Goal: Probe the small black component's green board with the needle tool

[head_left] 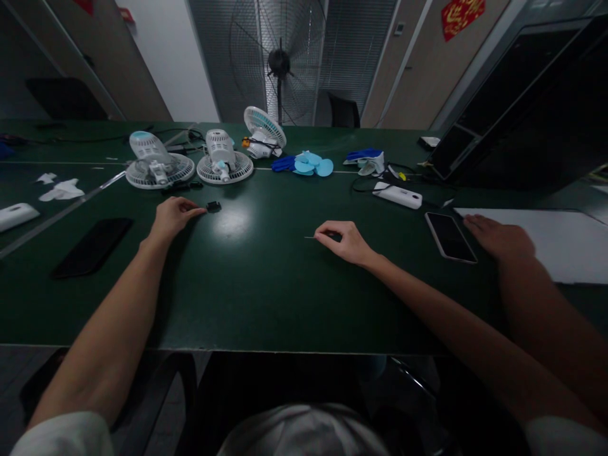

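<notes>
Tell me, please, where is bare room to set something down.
Bare green table lies between the left hand and right hand, down to the near edge; a smaller patch lies between the right hand and the phone. Crowded: the back, with white fans, blue blades and gloves, and the right, beside another person's hand.

From my end I see a dark green table (266,304) with a glossy highlight. Along its far part I make out two white fans (223,158) face down, a tilted third fan (266,130), light-blue blades (312,164) and blue-and-white gloves (368,161). Nearer me lie a black slab (92,247), a phone (451,237) and, at right, a white sheet (570,244).
</notes>
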{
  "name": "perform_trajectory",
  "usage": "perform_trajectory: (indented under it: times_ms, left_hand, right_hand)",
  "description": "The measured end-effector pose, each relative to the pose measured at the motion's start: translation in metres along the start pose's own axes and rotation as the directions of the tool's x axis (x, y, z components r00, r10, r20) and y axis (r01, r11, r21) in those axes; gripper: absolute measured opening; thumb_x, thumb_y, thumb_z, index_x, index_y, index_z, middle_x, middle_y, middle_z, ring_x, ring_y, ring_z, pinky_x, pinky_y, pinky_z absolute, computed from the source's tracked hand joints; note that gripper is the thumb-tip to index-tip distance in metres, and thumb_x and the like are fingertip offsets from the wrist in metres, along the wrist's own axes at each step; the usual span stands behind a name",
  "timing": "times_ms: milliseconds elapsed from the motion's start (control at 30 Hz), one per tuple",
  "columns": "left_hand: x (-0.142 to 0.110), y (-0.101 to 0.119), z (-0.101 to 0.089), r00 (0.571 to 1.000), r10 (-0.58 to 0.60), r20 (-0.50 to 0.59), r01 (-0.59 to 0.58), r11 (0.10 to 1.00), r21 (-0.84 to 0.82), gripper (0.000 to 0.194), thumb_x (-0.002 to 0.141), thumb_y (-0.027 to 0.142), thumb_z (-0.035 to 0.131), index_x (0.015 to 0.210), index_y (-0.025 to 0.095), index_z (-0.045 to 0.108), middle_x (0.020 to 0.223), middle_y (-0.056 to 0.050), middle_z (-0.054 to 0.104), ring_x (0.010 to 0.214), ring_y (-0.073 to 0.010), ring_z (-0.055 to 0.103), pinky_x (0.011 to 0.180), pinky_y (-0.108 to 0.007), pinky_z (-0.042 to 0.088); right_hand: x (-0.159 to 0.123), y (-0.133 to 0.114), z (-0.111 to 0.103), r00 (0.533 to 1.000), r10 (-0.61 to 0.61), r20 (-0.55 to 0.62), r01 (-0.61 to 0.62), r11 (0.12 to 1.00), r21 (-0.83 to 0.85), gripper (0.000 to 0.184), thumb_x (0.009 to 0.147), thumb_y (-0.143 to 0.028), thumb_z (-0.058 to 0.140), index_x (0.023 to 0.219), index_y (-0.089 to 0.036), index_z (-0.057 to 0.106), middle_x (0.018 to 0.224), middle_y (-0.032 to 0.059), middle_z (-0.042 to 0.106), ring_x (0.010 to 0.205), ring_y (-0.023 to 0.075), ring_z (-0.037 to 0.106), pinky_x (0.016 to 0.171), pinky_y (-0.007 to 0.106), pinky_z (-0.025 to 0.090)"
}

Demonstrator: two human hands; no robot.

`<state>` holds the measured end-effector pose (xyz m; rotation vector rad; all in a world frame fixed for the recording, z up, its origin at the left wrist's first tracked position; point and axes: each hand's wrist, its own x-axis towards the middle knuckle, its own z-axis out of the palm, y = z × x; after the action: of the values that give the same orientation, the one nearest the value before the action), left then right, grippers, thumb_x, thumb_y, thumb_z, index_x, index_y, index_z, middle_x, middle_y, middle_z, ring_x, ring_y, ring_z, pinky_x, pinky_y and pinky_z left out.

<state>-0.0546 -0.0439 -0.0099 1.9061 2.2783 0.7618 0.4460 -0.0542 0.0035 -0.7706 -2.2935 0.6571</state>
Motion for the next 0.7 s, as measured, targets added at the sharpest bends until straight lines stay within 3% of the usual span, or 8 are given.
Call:
perform_trajectory:
  times_ms: [133, 400, 600, 700]
  left_hand:
    - [0.000, -0.004, -0.001, 1.000, -0.026, -0.010, 0.026, 0.998, 0.059, 0.034, 0.093, 0.046, 0.066, 0.104, 0.013, 0.066, 0.102, -0.006, 0.065, 0.089, -0.0189, 0.061, 0.083, -0.039, 0.052]
    - [-0.002, -0.004, 0.008, 0.996, 0.015, -0.088, -0.009, 0.998, 0.067, 0.027, 0.091, 0.043, 0.067, 0.097, 0.016, 0.068, 0.103, -0.008, 0.064, 0.094, -0.0225, 0.059, 0.088, -0.034, 0.046]
    - [-0.011, 0.001, 0.005, 0.981, -0.047, -0.189, 0.045, 0.999, -0.015, 0.033, 0.101, 0.042, 0.053, 0.116, 0.013, 0.062, 0.094, -0.005, 0.067, 0.082, -0.0177, 0.063, 0.082, -0.038, 0.054]
    - [-0.013, 0.003, 0.003, 0.974, -0.081, -0.210, 0.069, 0.995, -0.066, 0.035, 0.099, 0.044, 0.058, 0.116, 0.013, 0.063, 0.099, -0.006, 0.067, 0.084, -0.0173, 0.066, 0.080, -0.038, 0.057]
  right_hand:
    - [0.000, -0.001, 0.000, 1.000, 0.001, -0.003, -0.001, 1.000, -0.002, 0.019, 0.099, -0.032, 0.060, 0.098, -0.019, 0.073, 0.091, 0.0050, 0.074, 0.080, 0.0195, 0.067, 0.072, 0.033, 0.050]
    - [0.000, 0.002, 0.003, 1.000, 0.007, -0.014, -0.007, 1.000, -0.009, 0.019, 0.099, -0.034, 0.061, 0.097, -0.020, 0.074, 0.091, 0.0045, 0.074, 0.081, 0.0201, 0.067, 0.073, 0.033, 0.050]
    - [0.000, 0.000, 0.001, 1.000, 0.011, 0.004, -0.011, 1.000, -0.002, 0.019, 0.099, -0.033, 0.060, 0.099, -0.019, 0.074, 0.092, 0.0051, 0.074, 0.082, 0.0200, 0.068, 0.075, 0.034, 0.051]
    - [0.000, -0.002, 0.000, 1.000, 0.014, 0.008, -0.014, 1.000, -0.002, 0.019, 0.099, -0.033, 0.061, 0.099, -0.019, 0.074, 0.093, 0.0052, 0.074, 0.082, 0.0200, 0.068, 0.074, 0.034, 0.051]
